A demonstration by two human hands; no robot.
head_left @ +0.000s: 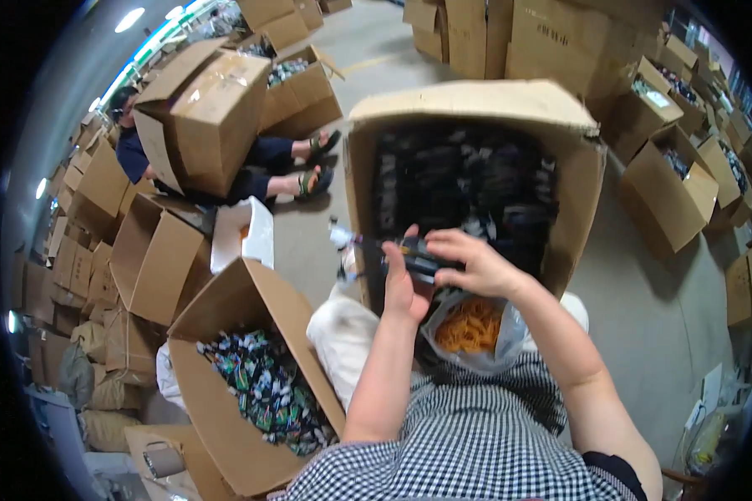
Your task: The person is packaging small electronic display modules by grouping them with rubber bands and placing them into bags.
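Observation:
Above the near edge of a large cardboard box (578, 200), my hands hold a small dark bundle (424, 262), blurred, its exact kind unclear. My left hand (403, 292) grips it from the left and below, thumb pointing up. From the right, my right hand (476, 264) closes its fingers over the top. Thin wires with a pale connector end (341, 236) stick out left of the left hand; whether they join the bundle is unclear. Many black pieces (459, 171) fill the large box. Just below my hands, a clear plastic bag (514, 330) contains orange rubber bands (470, 324).
Beside my left leg stands an open cardboard box (226, 321) with small green circuit boards and white connectors (267, 392). A white foam box (261, 234) lies beyond it. At the far left a seated person (259, 163) has a carton (200, 117) in front. More cartons (668, 188) line the right.

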